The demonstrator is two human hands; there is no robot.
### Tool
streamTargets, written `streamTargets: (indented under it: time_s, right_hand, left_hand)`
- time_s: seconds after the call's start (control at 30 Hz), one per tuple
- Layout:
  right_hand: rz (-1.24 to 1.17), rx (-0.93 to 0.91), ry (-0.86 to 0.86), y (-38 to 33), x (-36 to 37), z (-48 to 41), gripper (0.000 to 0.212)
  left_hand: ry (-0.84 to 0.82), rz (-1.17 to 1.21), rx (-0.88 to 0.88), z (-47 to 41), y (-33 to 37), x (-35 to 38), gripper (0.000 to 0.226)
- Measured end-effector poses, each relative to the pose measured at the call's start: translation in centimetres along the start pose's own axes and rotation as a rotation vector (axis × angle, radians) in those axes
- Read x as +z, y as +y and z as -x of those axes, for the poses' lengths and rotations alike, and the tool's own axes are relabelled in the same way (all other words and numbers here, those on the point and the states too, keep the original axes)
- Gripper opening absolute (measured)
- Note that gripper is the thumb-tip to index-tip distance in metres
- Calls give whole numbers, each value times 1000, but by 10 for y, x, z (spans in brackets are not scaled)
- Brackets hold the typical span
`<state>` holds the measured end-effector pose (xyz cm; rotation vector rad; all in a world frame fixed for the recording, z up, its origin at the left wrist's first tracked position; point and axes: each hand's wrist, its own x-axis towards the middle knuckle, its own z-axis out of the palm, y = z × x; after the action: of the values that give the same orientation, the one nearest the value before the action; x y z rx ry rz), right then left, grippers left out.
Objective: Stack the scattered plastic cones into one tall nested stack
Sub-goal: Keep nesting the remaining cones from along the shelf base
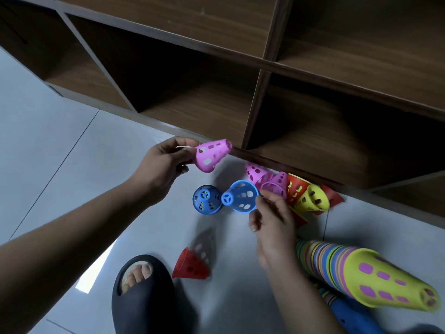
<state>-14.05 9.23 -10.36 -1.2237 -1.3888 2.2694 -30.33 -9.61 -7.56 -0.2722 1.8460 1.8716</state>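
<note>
I'm watching the left hand (163,162) pinching a pink cone (212,155) by its rim, just off the shelf's bottom edge (284,165) — the right hand (272,220) is gripping a blue cone (240,196) slightly farther out. Loose cones (305,191) are crowding that edge; the floor (60,165) is stretching wide leftward.

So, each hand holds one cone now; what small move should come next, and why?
Probably bring the pink cone in the left hand across to the blue cone in the right hand and nest the two: both are already lifted, and the long stack lies beside the right arm.
</note>
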Motion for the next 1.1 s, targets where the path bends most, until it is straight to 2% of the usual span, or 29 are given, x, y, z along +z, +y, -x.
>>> streamTargets:
  time_s: [0.1,0.2,0.3,0.4,0.47,0.57,0.83,0.9,1.0,1.1]
  right_hand:
    - [-203,169,-102,-19,9,12,21]
    - [-297,262,-221,-37,19,21,32]
    - [-351,321,-332,-44,27,28,14]
    - [-328,346,-402,-41,36,32,16]
    - [-226,305,-395,-35,40,32,14]
    - [-41,228,-294,-16,44,27,11]
    - [191,154,-183,12,29,14,7]
    - [403,30,-112,15,12,7,11]
    - [843,-186,-20,7,-17,-2,20]
    - [1038,-306,85,-7,-40,-5,24]
  left_hand:
    - [-32,126,-57,13,-5,-11,17]
    - [-74,100,-94,26,-19,-14,20]
    - [-99,0,-88,36,-33,-15,21]
    - [-73,-126,-23,43,-42,-10,23]
    - [-47,-189,7,46,-44,-5,22]
    - [-33,-261,9,49,-45,-5,17]
    - [8,-395,-98,63,-68,-28,12]
    - [-13,-466,-129,70,-76,-34,10]
    - [-134,-587,-192,84,-89,-36,4]
    - [-232,-685,-249,96,-101,-35,8]
